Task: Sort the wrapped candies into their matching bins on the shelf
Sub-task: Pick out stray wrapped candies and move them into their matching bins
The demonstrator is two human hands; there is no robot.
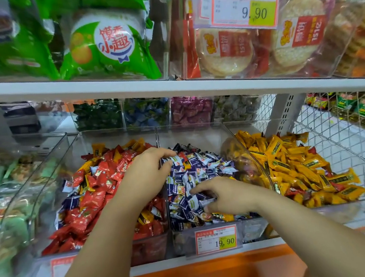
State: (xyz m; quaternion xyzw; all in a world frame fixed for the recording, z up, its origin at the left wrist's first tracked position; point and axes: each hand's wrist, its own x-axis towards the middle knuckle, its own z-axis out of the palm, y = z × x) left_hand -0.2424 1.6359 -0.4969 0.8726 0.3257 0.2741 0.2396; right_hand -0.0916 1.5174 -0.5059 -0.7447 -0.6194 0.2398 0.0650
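At the shelf lip: price tag (216,240) reading 19.90, clipped to the front of the middle bin (190,133).
Yellow stray (227,217): lies in the middle bin just in front of the right hand (226,196), on its thumb side; its long axis cannot be told.
Right hand: the nearer hand, fingers curled down into the blue-and-white candies (203,170); whether they grip one cannot be told.
Coming move, as judged: the stray belongs one bin to the right.
Left hand (145,172): reaches across the divider, thumb and forefinger narrowed on a blue-and-white candy (176,159).
Left bin (108,137): red candies (92,194), with yellow and blue-and-white strays.
Right bin (335,212): yellow candies (294,166), with a few red strays.
Back row: small clear bins (147,114) of green, blue, pink and pale sweets.
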